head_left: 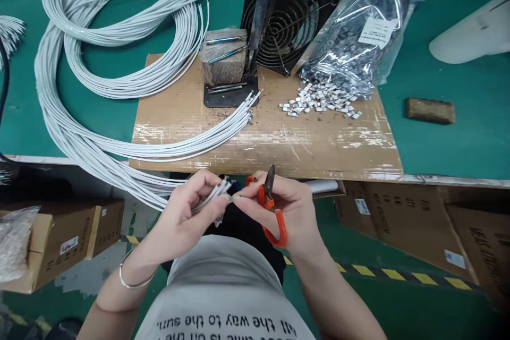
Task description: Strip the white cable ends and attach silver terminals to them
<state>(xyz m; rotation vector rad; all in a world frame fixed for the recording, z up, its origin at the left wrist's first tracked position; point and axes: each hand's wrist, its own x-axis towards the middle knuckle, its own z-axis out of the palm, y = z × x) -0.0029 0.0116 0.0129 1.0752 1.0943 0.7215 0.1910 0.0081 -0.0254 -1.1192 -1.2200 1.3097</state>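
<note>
White wires sit pinched in your left hand, ends near the table. Your right hand holds orange scissors, thumb and finger pressed together beside the wire ends; anything between is indiscernible. Beyond, small pale pieces lie on cardboard.

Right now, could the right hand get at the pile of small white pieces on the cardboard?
Probably yes: nothing visible blocks the way across the cardboard from the right hand to the small white pieces. The orange-handled scissors it holds might make picking one up awkward.
</note>
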